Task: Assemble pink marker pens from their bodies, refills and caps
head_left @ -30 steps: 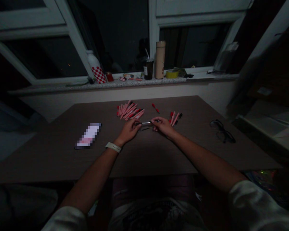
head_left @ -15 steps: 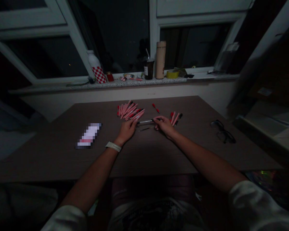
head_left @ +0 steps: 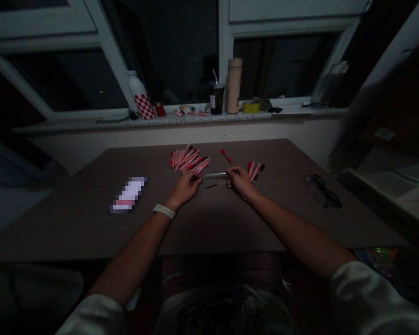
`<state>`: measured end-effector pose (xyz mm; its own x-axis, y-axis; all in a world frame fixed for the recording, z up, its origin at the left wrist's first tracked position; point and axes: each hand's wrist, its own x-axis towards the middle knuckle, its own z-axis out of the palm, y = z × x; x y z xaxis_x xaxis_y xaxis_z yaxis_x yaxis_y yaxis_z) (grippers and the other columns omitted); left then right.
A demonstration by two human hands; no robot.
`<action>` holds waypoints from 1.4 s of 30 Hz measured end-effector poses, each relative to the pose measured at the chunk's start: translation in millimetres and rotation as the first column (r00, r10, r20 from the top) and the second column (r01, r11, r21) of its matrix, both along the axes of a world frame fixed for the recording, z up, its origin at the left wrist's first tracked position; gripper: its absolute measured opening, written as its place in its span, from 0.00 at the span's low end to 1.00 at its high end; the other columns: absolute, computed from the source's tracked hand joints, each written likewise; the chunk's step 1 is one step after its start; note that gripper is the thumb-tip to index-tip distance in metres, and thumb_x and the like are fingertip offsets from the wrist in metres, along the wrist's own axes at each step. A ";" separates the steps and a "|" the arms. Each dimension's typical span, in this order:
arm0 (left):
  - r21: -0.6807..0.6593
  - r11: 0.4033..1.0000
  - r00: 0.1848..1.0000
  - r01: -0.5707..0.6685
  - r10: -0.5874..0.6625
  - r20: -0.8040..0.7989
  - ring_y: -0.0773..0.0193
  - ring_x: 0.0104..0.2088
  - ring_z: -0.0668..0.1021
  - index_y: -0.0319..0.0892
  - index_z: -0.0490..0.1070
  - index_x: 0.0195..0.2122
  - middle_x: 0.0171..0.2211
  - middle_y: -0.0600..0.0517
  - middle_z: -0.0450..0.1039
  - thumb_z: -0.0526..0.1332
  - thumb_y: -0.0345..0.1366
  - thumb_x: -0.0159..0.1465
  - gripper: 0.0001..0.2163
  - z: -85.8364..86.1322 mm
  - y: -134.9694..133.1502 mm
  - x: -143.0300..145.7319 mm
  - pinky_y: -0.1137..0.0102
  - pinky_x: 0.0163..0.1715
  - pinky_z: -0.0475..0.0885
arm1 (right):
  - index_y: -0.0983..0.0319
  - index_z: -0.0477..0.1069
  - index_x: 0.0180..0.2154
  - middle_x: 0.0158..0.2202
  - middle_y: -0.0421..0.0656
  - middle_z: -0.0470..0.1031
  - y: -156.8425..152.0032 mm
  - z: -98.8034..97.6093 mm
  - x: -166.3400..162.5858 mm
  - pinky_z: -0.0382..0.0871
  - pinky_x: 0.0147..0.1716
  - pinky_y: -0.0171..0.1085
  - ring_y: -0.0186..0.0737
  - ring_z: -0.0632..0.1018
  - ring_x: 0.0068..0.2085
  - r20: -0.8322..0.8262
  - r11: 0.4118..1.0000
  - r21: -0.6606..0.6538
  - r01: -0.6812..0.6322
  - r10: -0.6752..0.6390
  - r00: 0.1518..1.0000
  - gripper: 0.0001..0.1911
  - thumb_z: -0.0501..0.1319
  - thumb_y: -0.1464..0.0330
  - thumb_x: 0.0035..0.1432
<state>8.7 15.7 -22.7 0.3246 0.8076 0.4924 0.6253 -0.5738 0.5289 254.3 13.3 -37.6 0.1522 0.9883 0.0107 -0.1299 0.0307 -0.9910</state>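
Observation:
My right hand [head_left: 241, 181] is closed on a clear pen barrel [head_left: 214, 175], which points left and lies nearly level above the table. My left hand [head_left: 185, 188], with a pale band at the wrist, is just left of the barrel's free end, a small gap between them. Its thumb and fingertips are pinched together; what they hold, if anything, is too small to make out. Below the barrel lies a thin dark pen refill [head_left: 211, 186]. A pile of pink pens [head_left: 188, 160] with red and black ends sits beyond my left hand.
A smaller group of pink pens [head_left: 254, 170] lies behind my right hand, and a red pen piece [head_left: 226, 156] lies farther back. To the left is a phone [head_left: 129, 195]; glasses [head_left: 324, 191] rest at the right. Bottles and a cup [head_left: 216, 100] stand on the windowsill.
My left hand has come away from the left end of the pen barrel, leaving a gap. My right hand still holds the barrel and has shifted slightly right.

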 end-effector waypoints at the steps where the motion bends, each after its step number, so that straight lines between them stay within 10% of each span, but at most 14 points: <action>1: 0.002 1.000 1.000 0.014 -0.014 -0.016 0.56 0.39 0.77 0.42 0.75 0.40 0.39 0.47 0.78 0.62 0.38 0.64 0.07 0.2 -0.5 0.0 0.62 0.43 0.72 | 0.59 0.68 0.39 0.24 0.36 0.74 -0.2 0.1 0.0 0.70 0.16 0.29 0.31 0.73 0.18 0.011 1.000 -0.001 0.005 -0.005 1.000 0.08 0.64 0.64 0.61; 13: -0.045 0.999 0.999 0.000 -0.003 -0.049 0.60 0.32 0.74 0.42 0.76 0.39 0.32 0.51 0.74 0.63 0.40 0.63 0.08 1.0 -3.1 1.2 0.66 0.36 0.70 | 0.59 0.67 0.40 0.24 0.35 0.75 -1.0 -0.3 -1.2 0.71 0.16 0.29 0.31 0.73 0.18 0.055 1.000 0.007 0.000 0.000 0.998 0.05 0.63 0.67 0.63; 21: 0.108 0.994 0.999 0.029 -0.027 -0.022 0.55 0.46 0.75 0.43 0.73 0.47 0.46 0.46 0.72 0.67 0.43 0.63 0.15 8.4 -10.2 4.8 0.60 0.49 0.71 | 0.59 0.68 0.40 0.21 0.34 0.73 0.4 -3.1 -1.9 0.67 0.15 0.28 0.32 0.72 0.17 0.091 0.998 0.023 -0.054 0.052 0.995 0.08 0.63 0.64 0.62; 42: 0.126 0.991 0.999 0.037 -0.034 -0.022 0.58 0.42 0.74 0.42 0.74 0.33 0.36 0.48 0.69 0.55 0.42 0.72 0.14 7.0 -7.9 6.7 0.61 0.50 0.70 | 0.61 0.71 0.41 0.17 0.34 0.70 -9.2 7.0 -3.3 0.62 0.17 0.28 0.31 0.70 0.17 0.090 0.982 0.081 -0.171 0.164 0.982 0.17 0.67 0.56 0.56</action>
<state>15.4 7.8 -15.7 0.3627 0.7274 0.5825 0.6133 -0.6570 0.4385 251.0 4.1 -30.7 -0.0201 0.9943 0.1044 -0.0587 0.1031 -0.9929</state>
